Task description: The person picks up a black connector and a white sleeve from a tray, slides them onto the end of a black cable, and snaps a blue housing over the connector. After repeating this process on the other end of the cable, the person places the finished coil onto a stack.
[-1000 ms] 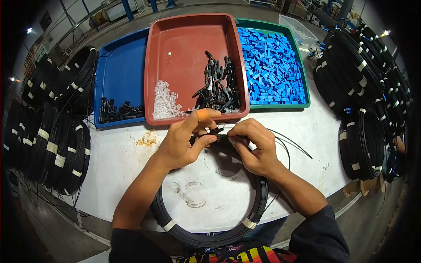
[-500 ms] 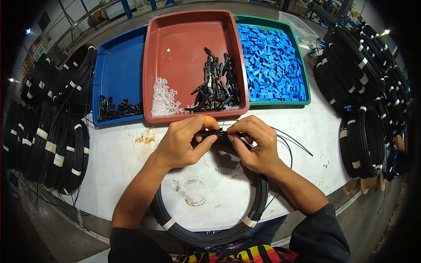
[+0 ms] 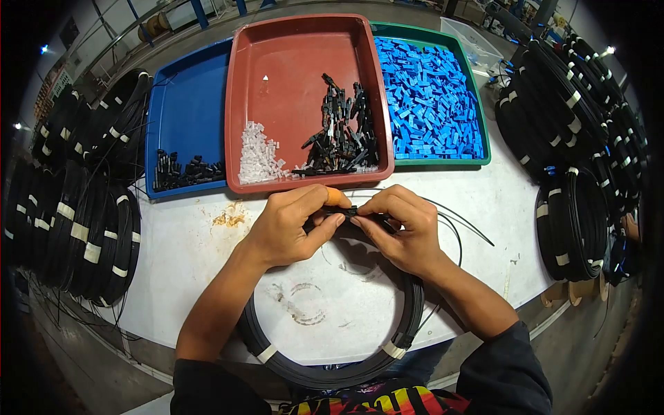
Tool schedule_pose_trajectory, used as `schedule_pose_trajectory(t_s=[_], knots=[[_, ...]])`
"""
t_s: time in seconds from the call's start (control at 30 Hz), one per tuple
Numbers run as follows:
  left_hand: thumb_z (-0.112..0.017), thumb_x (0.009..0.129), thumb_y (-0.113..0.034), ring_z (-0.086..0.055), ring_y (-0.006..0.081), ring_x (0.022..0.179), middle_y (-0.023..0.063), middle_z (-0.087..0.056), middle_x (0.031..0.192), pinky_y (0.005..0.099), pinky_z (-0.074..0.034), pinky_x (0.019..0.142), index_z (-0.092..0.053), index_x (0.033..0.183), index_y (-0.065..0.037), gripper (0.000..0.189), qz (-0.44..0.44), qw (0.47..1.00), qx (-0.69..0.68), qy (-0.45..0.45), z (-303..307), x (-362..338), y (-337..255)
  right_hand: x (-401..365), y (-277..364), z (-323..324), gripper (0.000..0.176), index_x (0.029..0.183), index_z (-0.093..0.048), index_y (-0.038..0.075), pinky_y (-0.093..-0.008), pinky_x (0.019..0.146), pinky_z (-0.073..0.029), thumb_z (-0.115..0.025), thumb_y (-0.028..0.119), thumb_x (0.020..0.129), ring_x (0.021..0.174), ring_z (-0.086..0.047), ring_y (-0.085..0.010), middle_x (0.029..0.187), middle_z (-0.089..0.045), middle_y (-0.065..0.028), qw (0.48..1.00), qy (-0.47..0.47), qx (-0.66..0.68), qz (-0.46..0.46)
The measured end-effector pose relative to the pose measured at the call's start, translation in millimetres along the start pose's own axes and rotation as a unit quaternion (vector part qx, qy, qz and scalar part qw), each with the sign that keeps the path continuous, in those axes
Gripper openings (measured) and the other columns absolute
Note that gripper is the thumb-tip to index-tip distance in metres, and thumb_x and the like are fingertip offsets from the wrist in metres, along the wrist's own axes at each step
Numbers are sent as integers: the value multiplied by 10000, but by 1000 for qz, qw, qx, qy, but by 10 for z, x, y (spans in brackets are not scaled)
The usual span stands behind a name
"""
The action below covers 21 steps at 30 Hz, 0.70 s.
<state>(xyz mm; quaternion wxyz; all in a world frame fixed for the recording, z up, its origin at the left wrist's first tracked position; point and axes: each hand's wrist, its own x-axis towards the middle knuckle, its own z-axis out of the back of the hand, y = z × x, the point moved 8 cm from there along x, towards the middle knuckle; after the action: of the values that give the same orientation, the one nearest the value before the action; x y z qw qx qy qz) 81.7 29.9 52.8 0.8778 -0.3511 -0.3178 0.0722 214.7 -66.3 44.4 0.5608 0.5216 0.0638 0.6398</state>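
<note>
Above the far side of a coil of black cable (image 3: 413, 308), both my hands are closed around small black parts. A small black connector (image 3: 351, 211) shows between my fingertips, mostly covered by them. My left hand (image 3: 294, 221), with an orange covering on its index finger, pinches it from the left. From the other side my right hand (image 3: 408, 225) pinches the connector's right end, its thumb and index fingertip nearly meeting the left ones. Fine details of the piece are too small to make out. The coil rests near my body, bound with white tape.
Ahead stand a blue tray (image 3: 187, 104) with black pieces, a red tray (image 3: 294, 55) with clear and black pieces, and a green tray (image 3: 482, 114) full of blue clips. Taped cable coils (image 3: 90, 221) crowd the left; more coils (image 3: 570, 221) stack at right. Loose cable ends (image 3: 470, 227) stick out rightward.
My right fingertips have shifted slightly left, closing the gap to the left fingertips on the connector. My left hand has barely moved; the coil and trays look the same.
</note>
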Motion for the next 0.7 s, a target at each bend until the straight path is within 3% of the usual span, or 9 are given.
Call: schedule_pose_trajectory(t_s=[0.23,0.57,0.7], knots=[[-862,789,-19,-676,139,692,86,-747,888,257,-531,600,-727,985,12,240,-46,998,37,-12,2,1,-30,-9,-7,-3,132,908,-743,8,-302,596,-525,-836,34,817,682,-680,-194,827,-688,-92,1000,5,-3,1],[-864,780,-10,-672,134,659,85,-745,868,252,-525,562,-728,974,6,237,-81,995,60,-14,4,-9,-44,-14,-28,-18,123,911,-742,3,-307,597,-527,-828,37,830,679,-682,-201,826,-701,-103,1000,8,11,8],[-848,775,-15,-675,184,689,88,-736,862,293,-523,612,-716,968,4,234,-83,994,71,-1,-12,5,-50,-13,-41,-31,119,910,-739,1,-311,600,-524,-823,36,834,681,-679,-207,826,-700,-105,1000,16,16,-3]])
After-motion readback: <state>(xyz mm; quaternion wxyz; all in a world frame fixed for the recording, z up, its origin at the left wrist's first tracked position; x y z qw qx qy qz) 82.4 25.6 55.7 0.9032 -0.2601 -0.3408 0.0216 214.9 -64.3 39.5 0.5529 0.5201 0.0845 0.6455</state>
